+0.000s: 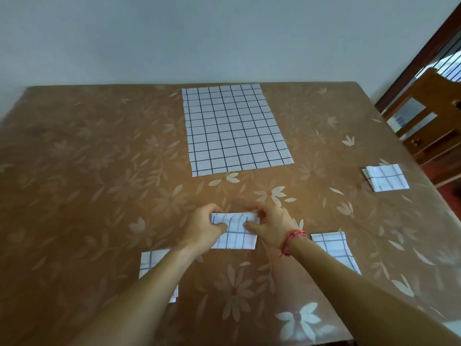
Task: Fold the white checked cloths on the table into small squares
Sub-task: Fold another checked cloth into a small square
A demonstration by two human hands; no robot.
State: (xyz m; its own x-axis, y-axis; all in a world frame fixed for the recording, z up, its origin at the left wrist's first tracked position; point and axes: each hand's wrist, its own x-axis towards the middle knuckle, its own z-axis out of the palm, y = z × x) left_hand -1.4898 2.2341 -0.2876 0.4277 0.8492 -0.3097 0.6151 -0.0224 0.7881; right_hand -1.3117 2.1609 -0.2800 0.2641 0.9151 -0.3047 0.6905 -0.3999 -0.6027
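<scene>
- The cloth in work (234, 236) is lying on the table (87, 171), near its front edge and centred between both forearms.
- The left hand (202, 231) and the right hand (272, 223) are gripping its far edge. On each hand the thumb is lying on top and the curled fingers are pinching the far corners.
- The far edge is running left to right, square to the person. The visible part is sitting slightly wider than deep, so the long axis is judged to be running left to right.
- Judged progress: this cloth is nearing its final fold.
- Three folded cloths are lying around it:
  - the near-left piece (152, 260), partly hidden under the left forearm;
  - the near-right piece (334, 248), just beside the right wrist;
  - the far-right square (385, 177), close to the table's right edge.
- One unfolded cloth (234, 128) is waiting flat at the far side. Its long axis is pointing away from the person.
- A wooden chair (424, 116) is standing beyond the right edge.
</scene>
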